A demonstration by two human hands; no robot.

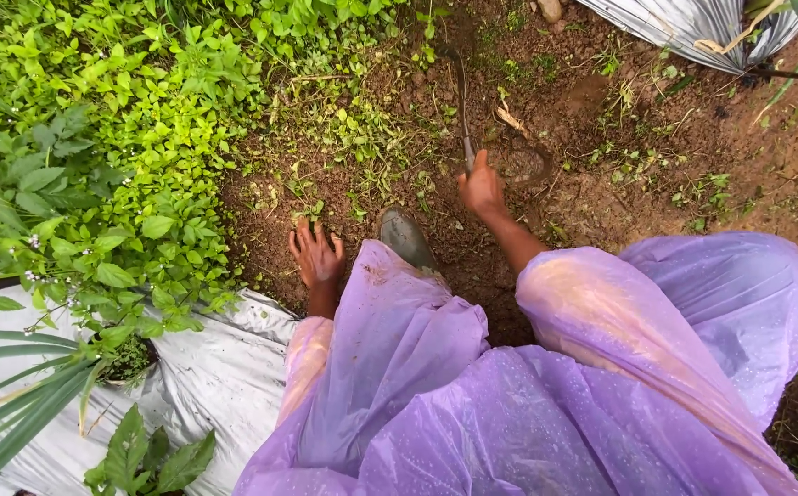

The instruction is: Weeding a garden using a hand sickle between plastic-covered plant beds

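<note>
The right hand [482, 190] is closed around the handle of a sickle [460, 101], whose thin curved blade reaches away from the person over bare brown soil [583, 101] and ends in a hook at the far end, close to a patch of low cut weeds [344, 129]. The left hand [315, 254] lies open with fingers spread, palm down, resting on the soil at the edge of the dense green leafy plants [114, 138] that fill the left side of the scene; it holds nothing. Between the two hands, near the person, the muddy toe of a boot [405, 237] pokes out from under a translucent purple rain cover [546, 386], beaded with water drops, that drapes both arms and fills the near part of the view. To the near left a silver-grey plastic sheet [215, 377] lies on the ground, with a small dark pot [128, 360] holding a plant set in it and long narrow green leaves [13, 404] crossing over it. At the far right another piece of striped silver sheet [693, 28] covers the ground, and scattered small sprouts [638, 161] dot the soil to the right of the sickle.
</note>
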